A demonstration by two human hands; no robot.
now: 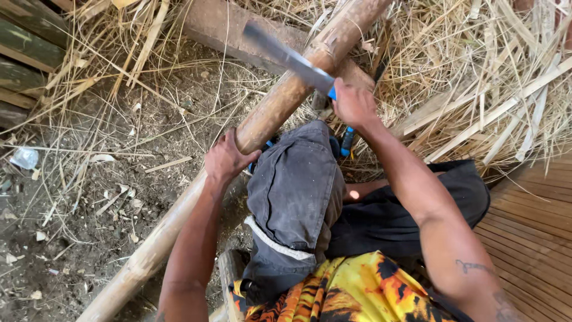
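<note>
Bamboo pole gripped by left hand, right hand clenching blue-handled knife against it

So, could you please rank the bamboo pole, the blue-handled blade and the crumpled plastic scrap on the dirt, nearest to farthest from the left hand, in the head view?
1. Bamboo pole: gripped by the left hand.
2. Blue-handled blade: up and right, held by the right hand.
3. Crumpled plastic scrap: far left on the dirt.
</note>
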